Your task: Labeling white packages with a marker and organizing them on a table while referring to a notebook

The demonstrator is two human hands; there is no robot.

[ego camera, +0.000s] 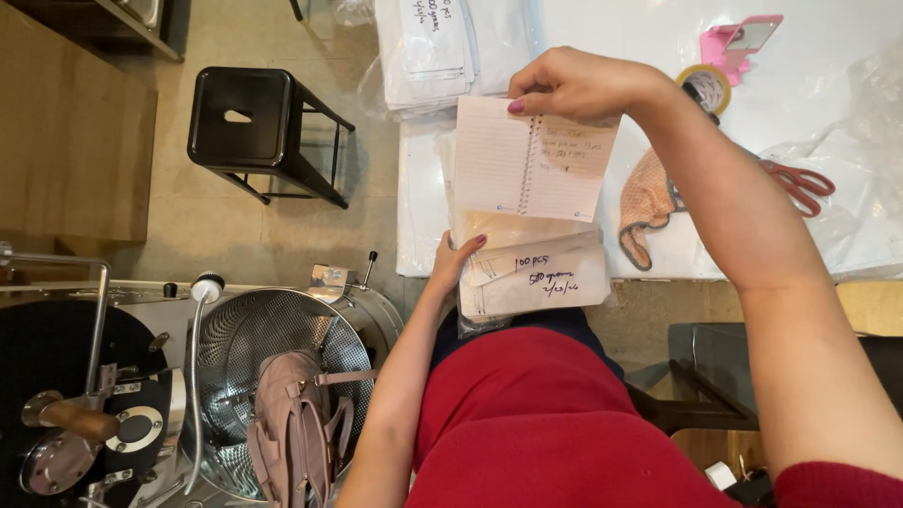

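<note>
My right hand [569, 85] pinches the top edge of an open spiral notebook [531, 160] with lined pages, holding it up over the white table [423, 216]. Below it, my left hand [454, 265] grips the left side of a clear bag stuffed with white paper packets [541, 273], handwritten on the front. The bag rests against my red top at the table's near edge. The notebook overlaps the top of the bag.
Stacked white packets [433, 52] lie at the table's far side. A tape roll [705, 87], pink holder [738, 42], red scissors [800, 181] and tan cloth [644, 202] sit to the right. A black stool [249, 127] stands left; a perforated metal drum [245, 329] holds a pink handbag [293, 423].
</note>
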